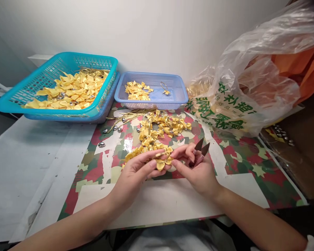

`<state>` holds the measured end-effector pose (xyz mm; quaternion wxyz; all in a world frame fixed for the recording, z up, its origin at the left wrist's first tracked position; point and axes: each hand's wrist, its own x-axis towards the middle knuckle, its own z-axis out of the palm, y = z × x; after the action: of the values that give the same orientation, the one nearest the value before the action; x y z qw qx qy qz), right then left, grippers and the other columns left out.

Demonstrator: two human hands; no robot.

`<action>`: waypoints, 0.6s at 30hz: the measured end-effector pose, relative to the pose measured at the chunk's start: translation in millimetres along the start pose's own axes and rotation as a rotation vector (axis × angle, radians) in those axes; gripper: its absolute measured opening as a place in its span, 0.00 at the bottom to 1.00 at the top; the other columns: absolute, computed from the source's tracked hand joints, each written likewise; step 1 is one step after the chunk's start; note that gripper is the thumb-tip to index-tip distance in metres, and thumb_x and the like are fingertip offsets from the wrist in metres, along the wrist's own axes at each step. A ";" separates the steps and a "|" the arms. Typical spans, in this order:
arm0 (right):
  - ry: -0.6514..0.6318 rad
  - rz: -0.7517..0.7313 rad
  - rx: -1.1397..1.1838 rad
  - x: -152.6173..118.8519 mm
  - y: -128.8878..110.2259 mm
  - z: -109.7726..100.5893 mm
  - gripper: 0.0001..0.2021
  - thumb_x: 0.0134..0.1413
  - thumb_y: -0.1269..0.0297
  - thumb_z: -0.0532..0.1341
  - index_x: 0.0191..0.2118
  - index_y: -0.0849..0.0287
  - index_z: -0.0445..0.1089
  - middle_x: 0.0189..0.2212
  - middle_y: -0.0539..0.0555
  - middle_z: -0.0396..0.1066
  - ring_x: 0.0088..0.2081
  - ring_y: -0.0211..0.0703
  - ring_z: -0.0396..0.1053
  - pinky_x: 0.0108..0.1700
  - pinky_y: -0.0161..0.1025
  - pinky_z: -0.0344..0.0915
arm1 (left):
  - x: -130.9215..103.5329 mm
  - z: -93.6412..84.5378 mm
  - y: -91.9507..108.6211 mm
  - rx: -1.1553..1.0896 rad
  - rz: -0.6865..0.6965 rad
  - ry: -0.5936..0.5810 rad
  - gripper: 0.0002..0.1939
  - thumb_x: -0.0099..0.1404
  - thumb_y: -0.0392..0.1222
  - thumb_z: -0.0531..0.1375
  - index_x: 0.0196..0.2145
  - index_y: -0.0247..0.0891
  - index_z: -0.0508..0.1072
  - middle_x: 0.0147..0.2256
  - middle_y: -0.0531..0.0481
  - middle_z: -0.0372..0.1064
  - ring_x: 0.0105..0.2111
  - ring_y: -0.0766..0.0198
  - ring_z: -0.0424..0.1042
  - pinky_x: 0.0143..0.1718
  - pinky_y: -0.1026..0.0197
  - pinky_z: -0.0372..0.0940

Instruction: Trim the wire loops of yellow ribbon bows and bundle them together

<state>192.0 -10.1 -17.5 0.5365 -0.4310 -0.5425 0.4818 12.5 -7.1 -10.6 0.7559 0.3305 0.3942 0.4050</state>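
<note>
My left hand is closed, its thumb and fingers pinching a yellow satin ribbon bow. From the other side, the fingertips of my right hand touch the edge of the same bow. Tucked into my right palm is a pair of small snips, its two dark pointed blades apart and aimed up and away from me; the handles are mostly hidden by my fingers. Just beyond my hands lies a heap of similar yellow bows, some with gold wire ties. Part of the heap is hidden behind my left hand.
A turquoise basket of yellow bows stands at the back left, stacked on another basket. Beside it, a blue basket holds more bows. Silver bells and gold wire ties lie nearby. A plastic bag fills the right side.
</note>
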 end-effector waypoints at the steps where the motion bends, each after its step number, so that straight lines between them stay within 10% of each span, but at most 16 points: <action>1: -0.002 -0.038 -0.012 0.2 -0.4 -1.5 0.19 0.52 0.72 0.64 0.26 0.54 0.49 0.31 0.50 0.73 0.33 0.39 0.74 0.36 0.37 0.75 | 0.2 -0.2 0.0 -0.037 -0.010 -0.013 0.16 0.59 0.50 0.67 0.43 0.42 0.81 0.44 0.47 0.78 0.38 0.59 0.78 0.42 0.61 0.73; 5: -0.082 -0.185 -0.060 0.8 0.2 -6.2 0.19 0.54 0.77 0.62 0.26 0.54 0.48 0.32 0.49 0.74 0.35 0.38 0.73 0.38 0.37 0.71 | 1.3 0.1 0.2 -0.086 -0.026 -0.009 0.23 0.61 0.59 0.61 0.43 0.38 0.81 0.39 0.44 0.78 0.36 0.60 0.76 0.37 0.62 0.72; 10: -0.135 -0.274 -0.112 1.3 2.5 -7.6 0.19 0.56 0.77 0.60 0.26 0.55 0.47 0.34 0.49 0.73 0.35 0.37 0.71 0.36 0.36 0.67 | 1.9 2.2 -1.0 0.090 -0.024 0.013 0.15 0.52 0.40 0.73 0.40 0.41 0.81 0.33 0.50 0.77 0.33 0.68 0.74 0.34 0.70 0.69; 18: -0.342 -0.232 -0.317 -1.0 0.3 -20.2 0.23 0.63 0.39 0.46 0.31 0.55 0.53 0.23 0.45 0.53 0.21 0.34 0.49 0.24 0.35 0.49 | 4.4 -0.8 -3.3 0.092 0.014 0.123 0.14 0.50 0.38 0.73 0.36 0.39 0.79 0.26 0.54 0.75 0.28 0.71 0.72 0.29 0.73 0.67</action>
<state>212.2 -9.9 -18.8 0.4144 -0.3568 -0.7400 0.3916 14.6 -4.6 -15.2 0.7116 0.3419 0.4557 0.4113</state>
